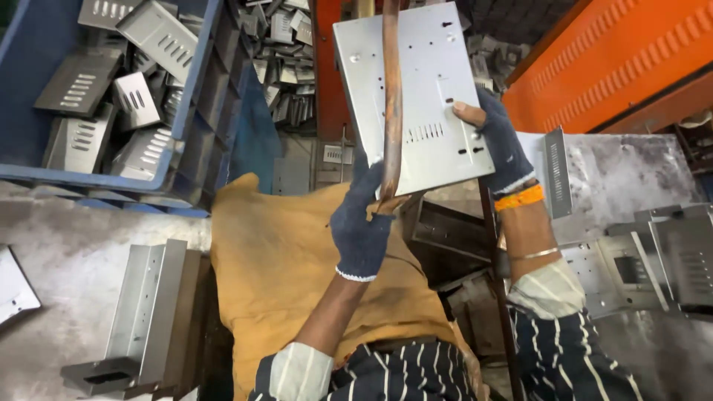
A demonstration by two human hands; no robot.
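Observation:
My left hand (362,223), in a dark blue knit glove, grips the near edge of a flat grey sheet-metal panel (423,82) with punched holes and a row of slots. My right hand (496,137), gloved the same way with the thumb bare, holds the panel's right edge. The panel is raised in front of me, tilted. A rusty brown rod (391,96) runs upright across the panel's face, down to my left hand.
A blue crate (197,82) at upper left holds several slotted metal parts. More small parts (286,52) are piled beyond it. A folded metal channel (145,312) lies at lower left. Flat metal pieces (653,260) lie at right, below an orange machine body (616,59). A tan cloth (282,275) covers my lap.

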